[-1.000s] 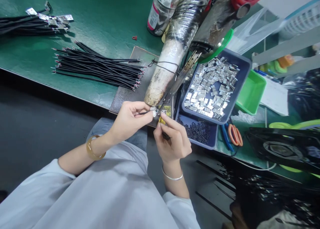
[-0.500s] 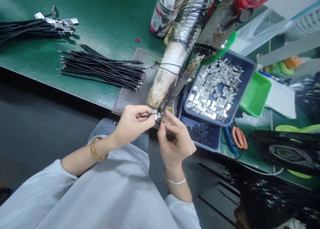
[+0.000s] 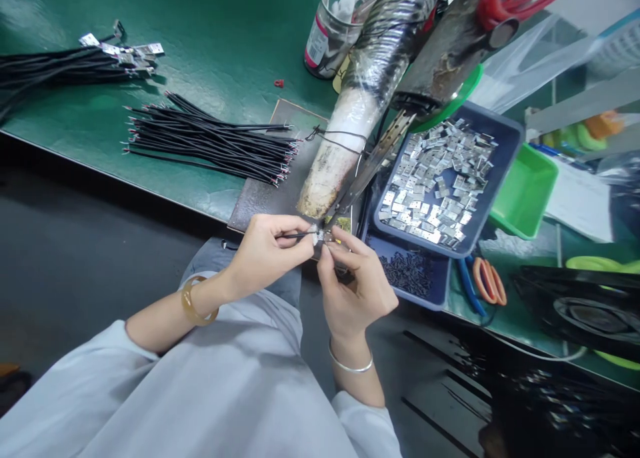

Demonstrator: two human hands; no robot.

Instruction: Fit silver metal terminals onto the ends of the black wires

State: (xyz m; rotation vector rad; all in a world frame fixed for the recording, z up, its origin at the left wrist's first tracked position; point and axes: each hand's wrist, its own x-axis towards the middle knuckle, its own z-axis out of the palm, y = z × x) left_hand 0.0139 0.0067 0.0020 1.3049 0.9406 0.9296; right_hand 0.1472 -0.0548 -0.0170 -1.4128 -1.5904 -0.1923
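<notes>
My left hand (image 3: 274, 248) pinches a short black cable (image 3: 294, 235) near its end, at the middle of the view. A small silvery metal piece (image 3: 321, 235) sits at that end, between both hands' fingertips. My right hand (image 3: 356, 281) is closed, thumb and fingers pinched by the piece; what they hold is too small to make out. The narrow tip of a soldering iron (image 3: 370, 159) reaches down to just above the fingertips. Beside it is the whitish mouth of a wrapped hose (image 3: 334, 158). Under the hose lies a dark plate (image 3: 260, 195) on the table edge.
On the green table lie a bundle of black cables (image 3: 210, 138) and more cables with metal connectors (image 3: 133, 58). A blue tray of metal shells (image 3: 513, 145) overlaps a tray of small black parts (image 3: 439, 291). Orange-handled pliers (image 3: 489, 281), a green box (image 3: 525, 191) and a jar (image 3: 320, 41) stand around.
The view has shifted slightly, so the table things appear a little further right. Both hands keep their pinch at the iron's tip, with only small finger movement.
</notes>
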